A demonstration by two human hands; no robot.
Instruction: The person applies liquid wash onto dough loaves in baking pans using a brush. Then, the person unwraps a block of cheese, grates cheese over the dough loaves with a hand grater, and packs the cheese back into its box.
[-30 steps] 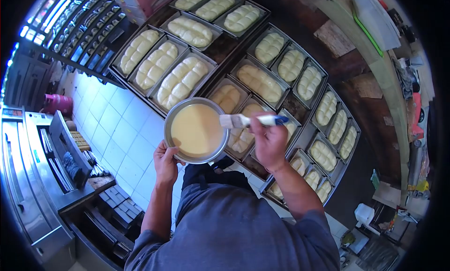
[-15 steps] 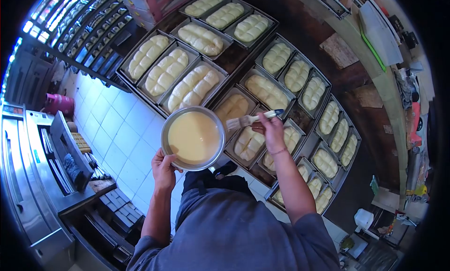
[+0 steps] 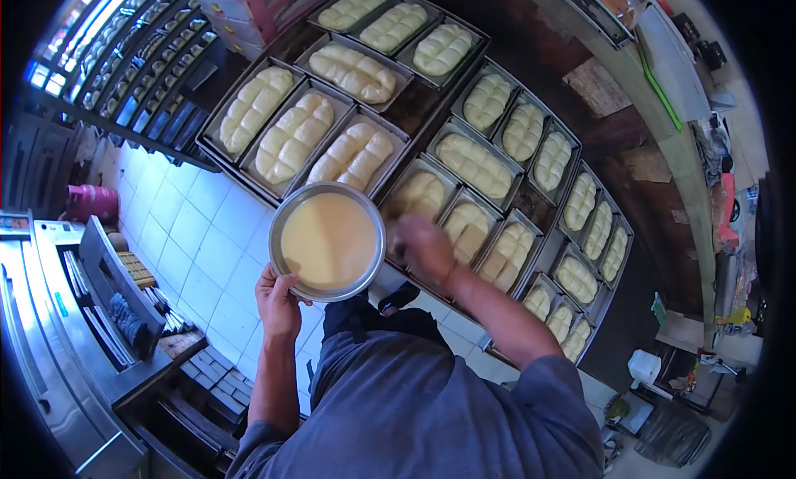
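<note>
My left hand [image 3: 279,303] grips the rim of a round metal bowl [image 3: 274,245], thumb over the edge. Pale yellow liquid [image 3: 327,239] fills much of it. Blurred by motion, my right hand [image 3: 424,249] is closed over the near end of a loaf pan, just right of the bowl. The pastry brush in it is mostly hidden and smeared. Beneath lies a segmented dough loaf [image 3: 421,193]. Beside it, another dough loaf [image 3: 466,228] sits in its own pan. Some loaves, such as the dough loaf [image 3: 355,154] beyond the bowl, look glossy.
Several pans of dough cover the dark table [image 3: 609,330]. A rack [image 3: 145,60] of trays stands at the upper left, with a pink gas cylinder [image 3: 87,202] below it. An oven [image 3: 70,330] is at my left; white floor tiles [image 3: 195,230] lie between.
My right hand has swung left and inward from above the pans, bringing the brush down toward the dough near the bowl. The bowl has shifted slightly left in view.
</note>
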